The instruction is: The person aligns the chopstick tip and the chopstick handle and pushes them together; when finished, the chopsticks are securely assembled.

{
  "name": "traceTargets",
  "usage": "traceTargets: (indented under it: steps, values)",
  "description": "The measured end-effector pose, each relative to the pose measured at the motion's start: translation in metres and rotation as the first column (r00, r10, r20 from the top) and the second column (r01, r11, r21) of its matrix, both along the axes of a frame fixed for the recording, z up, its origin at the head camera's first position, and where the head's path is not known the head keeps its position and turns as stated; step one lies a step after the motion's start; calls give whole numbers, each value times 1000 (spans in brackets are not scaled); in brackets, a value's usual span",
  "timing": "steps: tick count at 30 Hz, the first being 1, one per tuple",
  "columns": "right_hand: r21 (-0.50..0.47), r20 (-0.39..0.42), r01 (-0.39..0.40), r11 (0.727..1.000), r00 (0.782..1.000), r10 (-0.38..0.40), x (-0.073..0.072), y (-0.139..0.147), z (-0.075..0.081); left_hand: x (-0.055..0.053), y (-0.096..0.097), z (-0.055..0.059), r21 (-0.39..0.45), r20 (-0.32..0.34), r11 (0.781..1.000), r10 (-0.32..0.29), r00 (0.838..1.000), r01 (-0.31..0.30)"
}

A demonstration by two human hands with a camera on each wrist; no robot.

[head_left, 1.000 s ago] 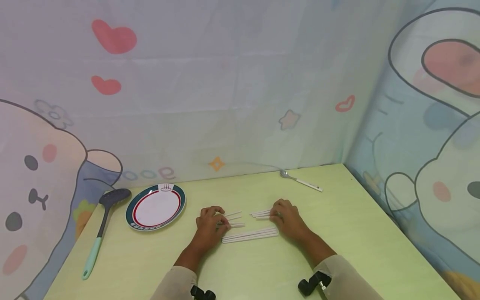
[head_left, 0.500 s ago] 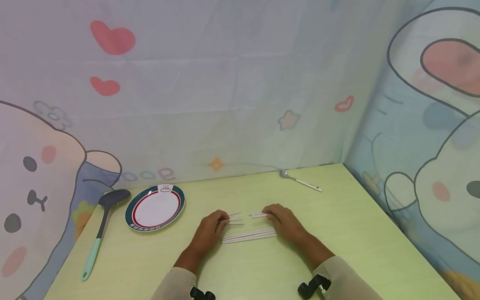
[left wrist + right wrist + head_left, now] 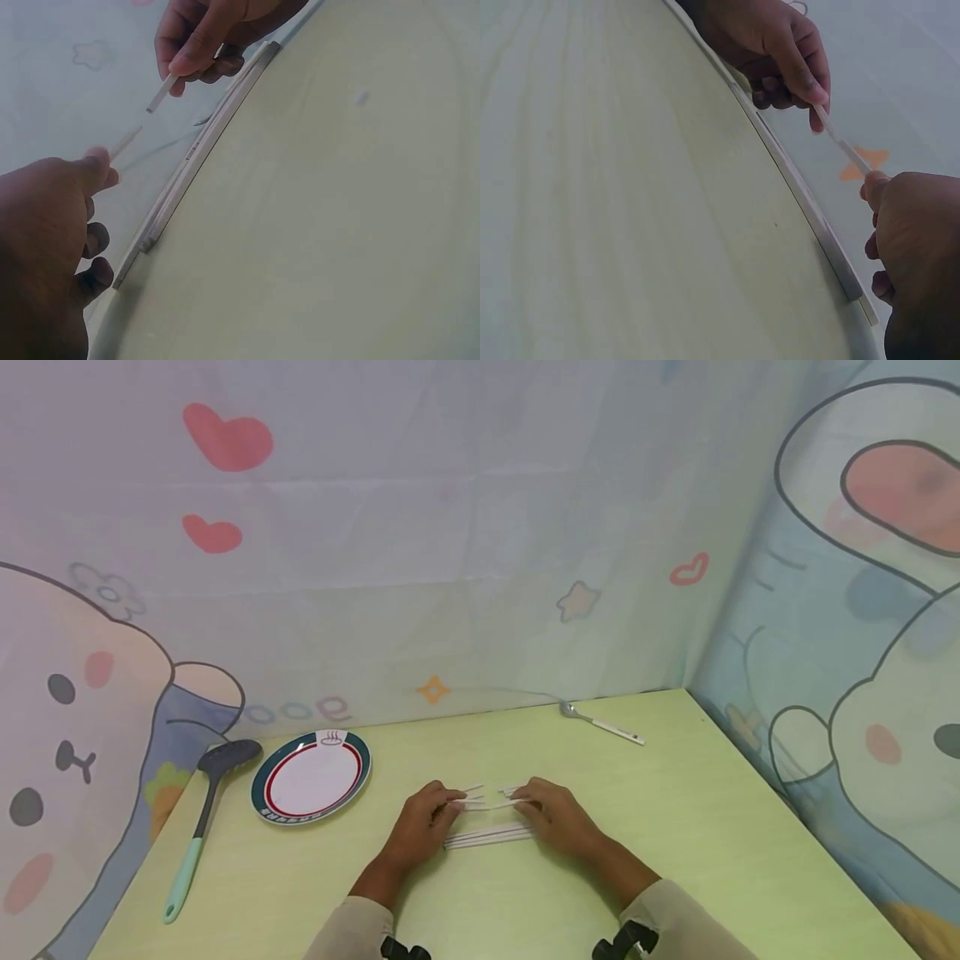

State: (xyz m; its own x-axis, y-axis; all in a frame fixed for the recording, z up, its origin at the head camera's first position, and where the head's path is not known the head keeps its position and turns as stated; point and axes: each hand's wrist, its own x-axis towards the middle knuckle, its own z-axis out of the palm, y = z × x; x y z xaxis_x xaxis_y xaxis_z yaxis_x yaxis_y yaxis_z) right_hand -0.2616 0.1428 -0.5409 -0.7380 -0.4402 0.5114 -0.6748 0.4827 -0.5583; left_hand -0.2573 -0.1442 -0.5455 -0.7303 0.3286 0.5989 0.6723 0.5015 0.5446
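Note:
My left hand point(image 3: 420, 827) pinches a thin white stick point(image 3: 125, 142) between thumb and forefinger. Opposite it, my right hand point(image 3: 558, 818) pinches another thin white stick point(image 3: 160, 96), its tip pointing at the left one. In the left wrist view a small gap shows between the two tips; the right wrist view has them nearly in line. A row of long white sticks point(image 3: 487, 838) lies on the table just in front of the hands, its right end covered by the right hand. Several more stick ends show behind the fingers of both hands.
A white plate point(image 3: 315, 778) with a dark green rim lies to the left on the pale yellow table point(image 3: 480, 914). Beside it is a slotted turner point(image 3: 206, 818) with a mint handle. A spoon point(image 3: 603, 724) with a white handle lies at the back right, near the curtain point(image 3: 495, 543).
My right hand has moved left and nearer the body, and a stick now sticks out from its fingertips toward the left hand. The left hand's fingers have closed into a pinch on a stick.

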Motion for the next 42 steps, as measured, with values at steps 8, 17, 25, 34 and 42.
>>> traceTargets:
  steps: [8,17,25,34,42]
  values:
    - [-10,-1,11,1000,1000,-11,2,-2,1,6,2,7,77,37,997,-21,999,18]
    - [-3,-13,18,1000,1000,-18,2,-1,2,7,6,8,77,72,997,-27,997,21]
    - [-21,-16,25,999,1000,-25,2,-2,0,7,7,5,85,119,996,-31,992,21]
    - [-48,5,-4,999,1000,5,3,-5,1,8,9,5,126,87,986,-121,989,109]
    - [-89,-20,-59,994,998,58,3,-6,5,13,20,13,123,20,987,-109,994,106]
